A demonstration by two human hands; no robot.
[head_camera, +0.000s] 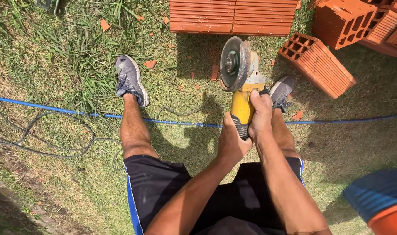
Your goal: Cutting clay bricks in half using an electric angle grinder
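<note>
Both hands are wrapped around a yellow angle grinder (pixel 242 87), which is held out in front of the body above the grass (pixel 76 174), between the person's two feet. The left hand (pixel 231 141) grips the dark rear end of the tool's body from below and behind, its fingers curled shut around it, while the right hand (pixel 260 115) clasps the yellow body just ahead of it, thumb laid along the top toward the head. The two hands touch each other on the handle. The grinder's round disc (pixel 231 63) and its grey guard point away from the person, tilted so the flat face turns to the left (whether the disc is spinning cannot be told). Beyond the tool, a stack of ribbed red bricks (pixel 233 16) lies flat on the ground, and a hollow red block (pixel 318 63) rests on its side just to the right, near more blocks piled in the upper right corner. A blue hose (pixel 76 112) runs across the grass behind the legs, with a dark cable (pixel 54 148) looping at the left. Grey shoes (pixel 131 80) stand on the grass, and small brick chips are scattered near the stack.
</note>
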